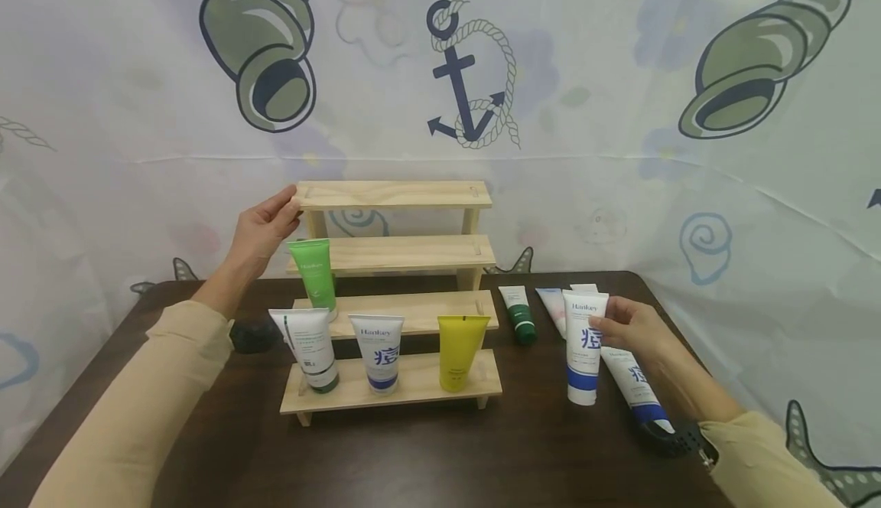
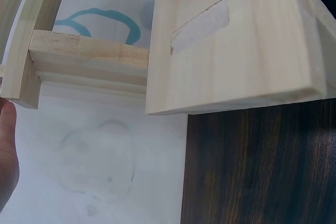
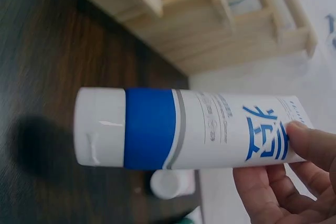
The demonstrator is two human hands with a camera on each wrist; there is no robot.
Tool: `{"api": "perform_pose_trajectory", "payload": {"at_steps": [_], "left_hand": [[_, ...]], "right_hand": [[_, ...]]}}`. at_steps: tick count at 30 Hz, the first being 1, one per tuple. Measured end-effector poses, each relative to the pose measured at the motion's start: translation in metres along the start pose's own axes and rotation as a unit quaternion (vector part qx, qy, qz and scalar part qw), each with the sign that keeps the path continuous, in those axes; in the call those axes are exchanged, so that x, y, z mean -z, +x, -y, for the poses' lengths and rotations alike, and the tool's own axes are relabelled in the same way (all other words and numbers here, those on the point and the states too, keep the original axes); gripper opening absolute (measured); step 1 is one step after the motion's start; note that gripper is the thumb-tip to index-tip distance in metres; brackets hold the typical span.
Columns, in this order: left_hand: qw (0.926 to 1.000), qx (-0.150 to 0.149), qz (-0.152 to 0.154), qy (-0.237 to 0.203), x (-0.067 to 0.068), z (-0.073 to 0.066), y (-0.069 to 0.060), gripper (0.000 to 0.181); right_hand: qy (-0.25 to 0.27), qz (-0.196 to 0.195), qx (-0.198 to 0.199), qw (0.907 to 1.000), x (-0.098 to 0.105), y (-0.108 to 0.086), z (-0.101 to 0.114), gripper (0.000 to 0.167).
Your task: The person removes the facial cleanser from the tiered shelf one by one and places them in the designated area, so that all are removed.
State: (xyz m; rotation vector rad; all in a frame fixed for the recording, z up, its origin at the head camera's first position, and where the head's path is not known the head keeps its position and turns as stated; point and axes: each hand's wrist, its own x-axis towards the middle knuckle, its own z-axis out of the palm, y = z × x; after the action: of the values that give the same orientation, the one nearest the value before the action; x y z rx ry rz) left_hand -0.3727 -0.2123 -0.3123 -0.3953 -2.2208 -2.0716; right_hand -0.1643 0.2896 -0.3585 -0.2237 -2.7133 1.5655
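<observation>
My right hand (image 1: 636, 332) pinches a white squeeze tube (image 1: 583, 359) with blue lettering and a blue band, cap downward, above the table right of the stand. In the right wrist view the thumb (image 3: 310, 141) presses the tube's flat end. My left hand (image 1: 264, 225) grips the left end of the top tier of a stepped wooden display stand (image 1: 395, 196). A green tube (image 1: 313, 271) stands on a middle tier. Along the lowest tier stand a white tube with a green cap (image 1: 310, 347), a blue-and-white tube (image 1: 378, 347) and a yellow tube (image 1: 459, 351).
On the dark wooden table (image 1: 440, 462), a white-and-green tube (image 1: 519, 315) lies right of the stand. Beside it lies a pale tube (image 1: 553, 307), partly hidden. Another blue-banded tube (image 1: 635, 385) lies under my right forearm. A patterned cloth (image 1: 585, 110) hangs behind.
</observation>
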Motion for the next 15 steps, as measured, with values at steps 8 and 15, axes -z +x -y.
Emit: {"api": "perform_pose_trajectory", "payload": {"at_steps": [8, 15], "left_hand": [[1.0, 0.0, 0.002, 0.002, 0.0, -0.001, -0.001, 0.059], [0.9999, 0.005, 0.0, -0.009, 0.0, -0.002, -0.001, 0.059]], "right_hand": [[0.003, 0.041, -0.047, 0.998, 0.0, 0.008, -0.024, 0.052], [-0.018, 0.063, -0.073, 0.9952, 0.0, 0.013, -0.042, 0.056]]}}
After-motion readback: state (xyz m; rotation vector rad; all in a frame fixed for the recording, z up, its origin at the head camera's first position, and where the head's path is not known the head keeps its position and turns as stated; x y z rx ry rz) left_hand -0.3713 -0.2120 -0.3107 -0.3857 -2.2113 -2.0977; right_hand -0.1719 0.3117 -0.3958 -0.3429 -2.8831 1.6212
